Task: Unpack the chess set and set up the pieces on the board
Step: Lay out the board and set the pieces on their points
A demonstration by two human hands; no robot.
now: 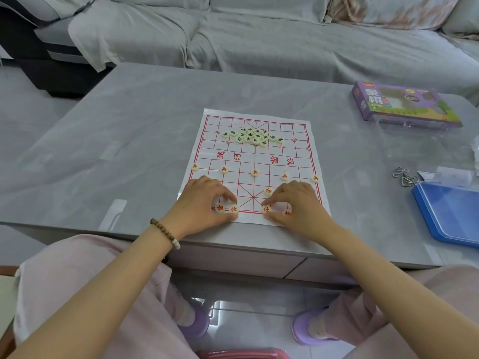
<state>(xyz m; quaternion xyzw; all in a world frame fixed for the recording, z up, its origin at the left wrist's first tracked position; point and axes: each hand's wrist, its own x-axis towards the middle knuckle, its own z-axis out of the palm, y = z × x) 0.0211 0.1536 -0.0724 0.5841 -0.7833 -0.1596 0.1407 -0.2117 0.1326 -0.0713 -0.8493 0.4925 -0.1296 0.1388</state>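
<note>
A white paper xiangqi board (pixel 298 141) with red lines lies on the grey table. Several cream discs with dark characters sit heaped (pixel 252 137) near its far side. Red-marked soldier discs (pixel 255 172) stand in a row across the near half, and one more red disc (pixel 268 190) lies in the near palace. My left hand (pixel 204 203) pinches a red advisor disc (pixel 234 209) on the near edge row, with a red elephant disc (pixel 220 208) beside it. My right hand (pixel 295 203) pinches the other red advisor disc (pixel 266 209); another red disc (pixel 287 213) lies under its palm.
A purple chess-set box (pixel 399 104) lies at the table's far right. A blue lid or tray (pixel 451 216) sits at the right edge, with metal ring puzzles (pixel 405 176) and clear plastic wrapping beside it. A grey-covered sofa (pixel 259 35) stands behind the table.
</note>
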